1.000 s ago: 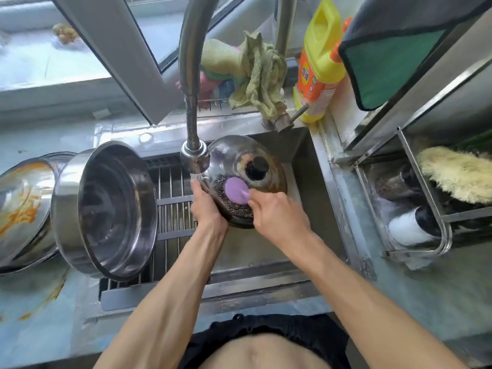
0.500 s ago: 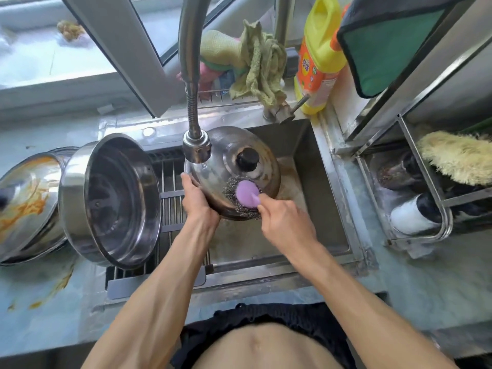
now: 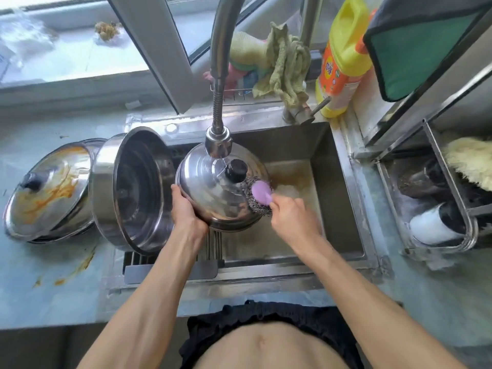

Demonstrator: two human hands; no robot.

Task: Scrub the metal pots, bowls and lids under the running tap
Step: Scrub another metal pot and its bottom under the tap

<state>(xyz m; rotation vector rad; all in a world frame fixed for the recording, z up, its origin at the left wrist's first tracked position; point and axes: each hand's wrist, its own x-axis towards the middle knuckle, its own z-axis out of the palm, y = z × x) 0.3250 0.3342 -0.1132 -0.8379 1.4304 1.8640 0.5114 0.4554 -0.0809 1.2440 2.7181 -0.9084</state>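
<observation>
Yellow bottle (image 3: 343, 57): orange label with a round logo and printed characters, too blurred to read.
Other things: no text, brand or number can be read.

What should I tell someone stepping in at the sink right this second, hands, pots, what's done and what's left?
Left hand grips the rim of the lid, held tilted under the running tap.
Right hand holds the purple-handled steel scrubber against the lid's right side, by the black knob.
The big pot lies on its side on the sink rack, with no visible stains inside.
Left: finish this lid, then scrub the orange-stained lid and the dishes under it on the counter.
</observation>
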